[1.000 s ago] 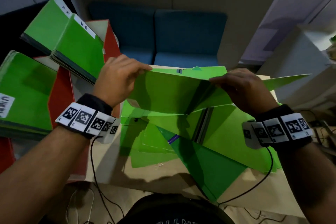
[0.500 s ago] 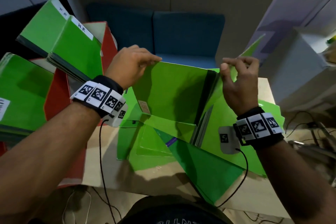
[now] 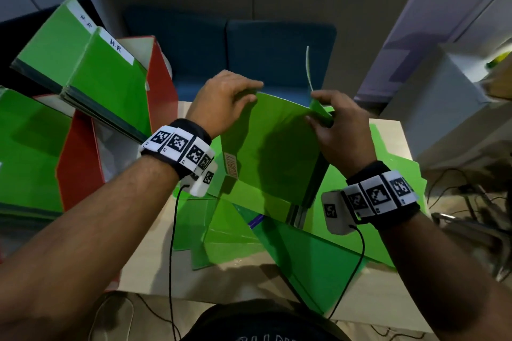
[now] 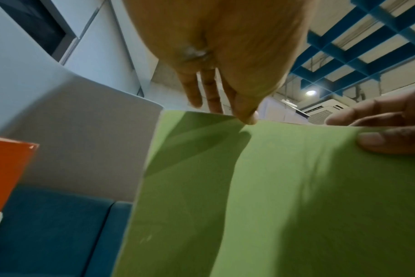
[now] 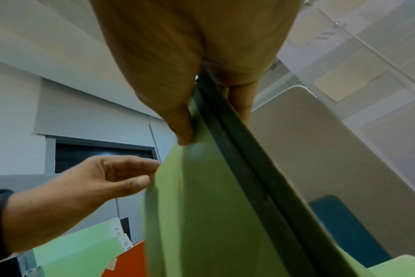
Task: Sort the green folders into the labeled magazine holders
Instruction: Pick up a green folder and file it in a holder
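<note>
I hold a green folder [image 3: 271,147] upright above the table, its tab label [image 3: 231,165] reading "SECURITY". My left hand [image 3: 249,91] pinches its top left edge, thumb [image 4: 246,116] on the near face. My right hand [image 3: 318,108] grips the top right corner by the dark spine [image 5: 237,150], thumb [image 5: 183,131] pressed on the cover. A thin green flap [image 3: 307,69] stands edge-on above that hand. Several more green folders [image 3: 304,255] lie spread on the table. At the left, red magazine holders [image 3: 160,86] hold green folders labelled "H.R" [image 3: 110,91].
The light wooden table [image 3: 155,266] ends just in front of my body. A blue sofa [image 3: 277,55] stands behind it and a white cabinet [image 3: 443,108] at the right. Cables [image 3: 457,202] lie on the right. Wrist-band cords [image 3: 173,243] hang over the table.
The open folder has been swung closed and stood more upright. My right hand moved left toward my left hand, and the right flap now stands edge-on.
</note>
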The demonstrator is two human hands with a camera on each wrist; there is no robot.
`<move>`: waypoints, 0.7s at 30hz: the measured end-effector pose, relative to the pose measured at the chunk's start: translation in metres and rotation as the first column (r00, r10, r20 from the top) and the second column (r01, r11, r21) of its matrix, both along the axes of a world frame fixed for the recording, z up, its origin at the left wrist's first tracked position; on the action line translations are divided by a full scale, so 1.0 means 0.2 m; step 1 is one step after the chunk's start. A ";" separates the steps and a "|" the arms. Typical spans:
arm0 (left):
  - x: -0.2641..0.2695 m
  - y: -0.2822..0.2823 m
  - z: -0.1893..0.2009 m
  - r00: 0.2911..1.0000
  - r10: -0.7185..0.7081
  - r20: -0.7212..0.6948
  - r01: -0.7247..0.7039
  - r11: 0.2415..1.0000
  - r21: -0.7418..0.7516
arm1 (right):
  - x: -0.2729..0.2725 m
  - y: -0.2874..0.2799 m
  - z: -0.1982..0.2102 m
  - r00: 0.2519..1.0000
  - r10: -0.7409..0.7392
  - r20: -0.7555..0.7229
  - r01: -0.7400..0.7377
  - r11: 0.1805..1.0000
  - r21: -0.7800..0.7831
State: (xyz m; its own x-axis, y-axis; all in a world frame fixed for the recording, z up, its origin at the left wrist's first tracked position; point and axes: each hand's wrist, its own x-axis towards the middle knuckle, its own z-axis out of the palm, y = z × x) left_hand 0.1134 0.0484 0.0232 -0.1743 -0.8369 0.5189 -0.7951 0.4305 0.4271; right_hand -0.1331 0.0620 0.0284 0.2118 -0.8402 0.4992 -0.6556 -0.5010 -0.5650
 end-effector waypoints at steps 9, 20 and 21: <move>-0.01 0.08 -0.32 0.989 0.143 0.024 -0.134 0.838 0.528 | 0.04 0.00 0.00 0.971 0.038 0.238 -0.018 0.996 -0.088; 0.07 0.22 -0.55 0.915 0.397 -0.072 -0.174 0.550 0.817 | 0.06 0.03 0.11 0.844 0.117 0.524 -0.018 0.981 -0.191; 0.08 0.22 -0.55 0.891 0.442 -0.107 -0.168 0.538 0.826 | 0.06 0.02 0.10 0.823 0.106 0.557 -0.009 0.985 -0.174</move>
